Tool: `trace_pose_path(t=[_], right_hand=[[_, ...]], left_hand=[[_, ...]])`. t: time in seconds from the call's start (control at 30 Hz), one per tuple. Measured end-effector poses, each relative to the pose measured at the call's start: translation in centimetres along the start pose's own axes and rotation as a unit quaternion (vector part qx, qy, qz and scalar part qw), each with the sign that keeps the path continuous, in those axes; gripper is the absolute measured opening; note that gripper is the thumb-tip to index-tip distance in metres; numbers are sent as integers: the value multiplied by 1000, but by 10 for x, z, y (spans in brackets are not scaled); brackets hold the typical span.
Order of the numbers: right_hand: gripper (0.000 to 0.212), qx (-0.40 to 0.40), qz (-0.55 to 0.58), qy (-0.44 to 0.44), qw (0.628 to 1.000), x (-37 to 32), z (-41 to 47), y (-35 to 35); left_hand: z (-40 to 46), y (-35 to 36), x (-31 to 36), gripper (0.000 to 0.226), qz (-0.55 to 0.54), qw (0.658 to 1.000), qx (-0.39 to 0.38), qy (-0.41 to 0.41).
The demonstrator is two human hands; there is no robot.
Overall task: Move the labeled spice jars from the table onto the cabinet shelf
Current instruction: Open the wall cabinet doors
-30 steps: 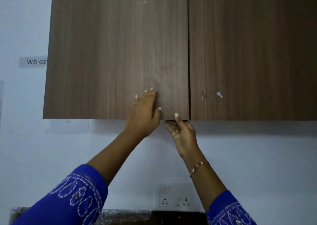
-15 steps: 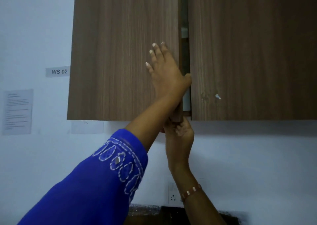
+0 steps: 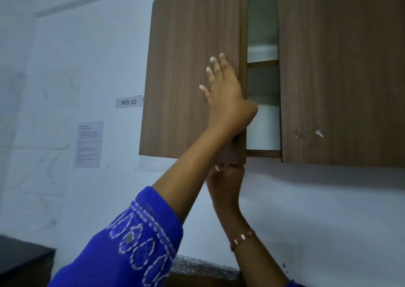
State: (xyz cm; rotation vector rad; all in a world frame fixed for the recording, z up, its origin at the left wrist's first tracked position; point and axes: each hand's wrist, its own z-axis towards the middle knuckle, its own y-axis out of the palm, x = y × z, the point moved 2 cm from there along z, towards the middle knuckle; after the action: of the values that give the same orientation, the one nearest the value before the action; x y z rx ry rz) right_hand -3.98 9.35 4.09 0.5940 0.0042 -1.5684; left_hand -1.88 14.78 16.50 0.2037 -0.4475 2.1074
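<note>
Head view, looking up at the wall cabinet (image 3: 341, 72): the left door (image 3: 188, 67) stands ajar, swung out from the closed right door (image 3: 341, 45), and a narrow gap shows between them. The left hand (image 3: 225, 96) lies flat on the face of the left door near its free edge, fingers straight and slightly spread, thumb hooked round the edge into the gap. The right hand (image 3: 225, 177) sits just under the door's bottom corner, fingertips curled up onto the lower edge, gripping it; a bracelet (image 3: 242, 239) shows on that wrist. The left forearm crosses in front of the right, blue embroidered sleeve (image 3: 135, 247) low in the view.

Through the gap, the cabinet shelf (image 3: 262, 61) shows as a brown board with pale interior above and below it. No spice jars are in view, on the shelf strip or anywhere else.

On the wall at the left, a small "WS 02" label (image 3: 129, 102) and a printed sheet (image 3: 88, 144) beneath it. A dark worktop (image 3: 22, 262) corner sits at the bottom left.
</note>
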Motion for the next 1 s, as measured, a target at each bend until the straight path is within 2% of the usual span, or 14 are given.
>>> trace_pose_path(t=[0.07, 0.1, 0.27, 0.43, 0.53, 0.63, 0.73, 0.87, 1.0], right_hand=[[36, -5, -16, -24, 1000, 1, -12, 21], [40, -3, -21, -40, 999, -1, -17, 32], [45, 4, -47, -158, 986, -24, -40, 83], [58, -41, -67, -183, 980, -27, -63, 138], [60, -52, -100, -229, 967, -30, -77, 178], [62, -58, -133, -263, 954, -28, -95, 223], [72, -61, -181, -286, 939, -22, -110, 270], [73, -67, -244, -305, 918, -8, -122, 320], [71, -40, -294, -320, 900, 8, -129, 355]], left_hand=[[-3, -21, -6, 99, -21, 1000, 6, 7], [-4, -32, -9, 100, -39, 999, 5, 7], [-19, -96, -24, 98, -107, 994, -3, 24], [-35, -170, -43, 91, -149, 988, -3, 52], [-39, -215, -68, 80, -161, 986, 4, 46], [-42, -264, -99, 61, -192, 981, 20, 28], [-48, -310, -137, 51, -179, 982, 50, -17], [-51, -355, -186, 48, -182, 979, 56, -69], [-48, -380, -220, 48, -203, 973, 53, -93]])
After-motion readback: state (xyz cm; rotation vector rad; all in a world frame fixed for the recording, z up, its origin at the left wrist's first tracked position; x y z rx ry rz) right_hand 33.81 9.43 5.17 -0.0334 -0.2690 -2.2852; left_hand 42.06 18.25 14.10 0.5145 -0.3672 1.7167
